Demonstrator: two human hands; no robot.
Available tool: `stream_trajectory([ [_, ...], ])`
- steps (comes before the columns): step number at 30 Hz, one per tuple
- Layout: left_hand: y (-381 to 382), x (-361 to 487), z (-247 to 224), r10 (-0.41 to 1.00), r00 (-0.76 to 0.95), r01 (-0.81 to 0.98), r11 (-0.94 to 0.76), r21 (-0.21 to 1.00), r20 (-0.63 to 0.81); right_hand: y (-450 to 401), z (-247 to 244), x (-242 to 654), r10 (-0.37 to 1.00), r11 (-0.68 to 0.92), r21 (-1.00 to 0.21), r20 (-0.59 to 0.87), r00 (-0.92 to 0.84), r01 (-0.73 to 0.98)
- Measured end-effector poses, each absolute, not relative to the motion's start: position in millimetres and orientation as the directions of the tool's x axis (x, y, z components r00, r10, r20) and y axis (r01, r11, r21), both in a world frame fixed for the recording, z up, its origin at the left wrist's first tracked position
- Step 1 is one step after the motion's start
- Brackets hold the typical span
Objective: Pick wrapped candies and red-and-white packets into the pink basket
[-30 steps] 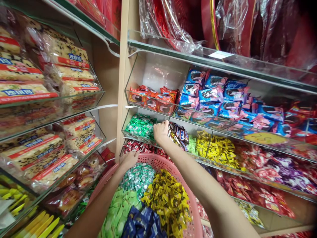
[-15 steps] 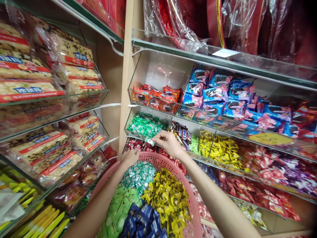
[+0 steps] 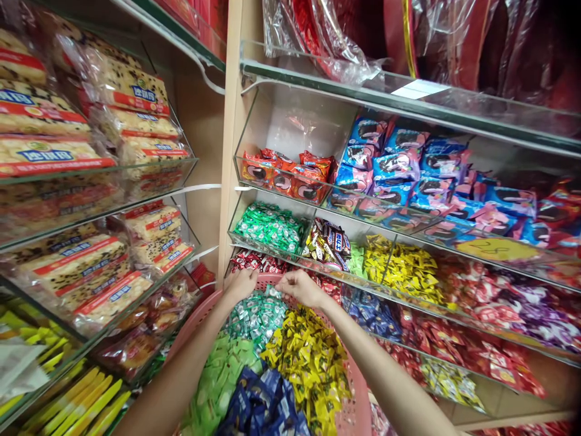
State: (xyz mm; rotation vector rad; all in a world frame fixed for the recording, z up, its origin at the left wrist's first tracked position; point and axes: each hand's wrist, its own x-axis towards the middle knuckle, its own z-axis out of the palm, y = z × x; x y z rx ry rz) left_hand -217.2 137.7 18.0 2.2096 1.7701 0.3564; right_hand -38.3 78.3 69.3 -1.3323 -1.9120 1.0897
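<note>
A pink perforated basket (image 3: 358,387) stands in front of me, filled with wrapped candies sorted by colour. Teal-green candies (image 3: 254,318) lie at its far side, yellow ones (image 3: 308,363) to the right, light green ones (image 3: 222,369) to the left and dark blue ones (image 3: 265,402) nearest me. My left hand (image 3: 241,284) is closed at the basket's far-left rim, its fingers curled over it. Just inside the far rim, my right hand (image 3: 302,288) pinches a small green-wrapped candy (image 3: 272,291) above the teal-green ones.
Beyond the basket, a glass-fronted bin holds green candies (image 3: 270,227); beside it are chocolate bars (image 3: 333,242) and yellow candies (image 3: 403,263). Blue cookie packs (image 3: 394,163) fill the shelf above. Packaged pastries (image 3: 145,145) line the left shelves. Glass edges border the working space.
My right hand has come down from the front of the green candy bin to the basket's far side, with the candy in its fingers. My left hand stays at the rim.
</note>
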Motion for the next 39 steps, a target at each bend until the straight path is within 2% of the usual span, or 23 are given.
stream_trajectory([
  [4,137.5,-216.4,17.0,0.979,0.203,0.912,-0.195,0.36,0.016,85.0,39.7,-47.0,0.931,0.115,-0.847,-0.09,-0.353,0.518],
  [9,139.0,-216.7,13.4,0.979,0.201,0.911,-0.193,0.364,0.015,97.5,18.9,-53.3,0.964,0.033,-0.838,-0.117,-0.238,0.545],
  [12,139.3,-216.9,12.7,0.978,0.206,0.908,-0.197,0.369,0.017,100.6,13.5,-55.0,0.969,0.03,-0.832,-0.112,-0.219,0.555],
  [16,138.5,-215.0,14.0,0.982,0.187,0.91,-0.174,0.376,0.002,101.3,15.6,-60.0,0.951,0.088,-0.78,-0.12,-0.286,0.619],
  [18,138.4,-213.7,14.5,0.983,0.183,0.913,-0.169,0.372,-0.005,100.7,19.3,-62.8,0.953,0.148,-0.689,-0.092,-0.287,0.71],
  [20,138.6,-212.9,14.5,0.983,0.182,0.916,-0.166,0.365,-0.009,98.3,23.9,-64.9,0.976,0.182,-0.529,-0.006,-0.218,0.829],
  [23,139.4,-213.6,13.5,0.985,0.175,0.919,-0.159,0.361,-0.01,90.9,33.9,-67.1,0.985,0.147,-0.259,0.132,-0.116,0.955],
  [25,140.2,-214.9,12.5,0.984,0.178,0.92,-0.164,0.356,-0.007,85.7,44.6,-68.8,0.98,0.133,-0.143,0.169,-0.109,0.981],
  [31,143.6,-217.4,7.9,0.985,0.17,0.919,-0.157,0.362,-0.004,93.4,103.3,-74.7,0.95,0.132,0.028,0.284,-0.134,0.991],
  [36,143.9,-217.8,9.4,0.982,0.189,0.908,-0.176,0.381,0.004,125.6,148.0,-72.3,0.902,0.048,0.173,0.415,-0.117,0.984],
  [39,142.2,-219.0,12.3,0.981,0.192,0.903,-0.178,0.39,0.002,142.1,155.1,-68.2,0.902,-0.015,0.215,0.425,-0.08,0.976],
])
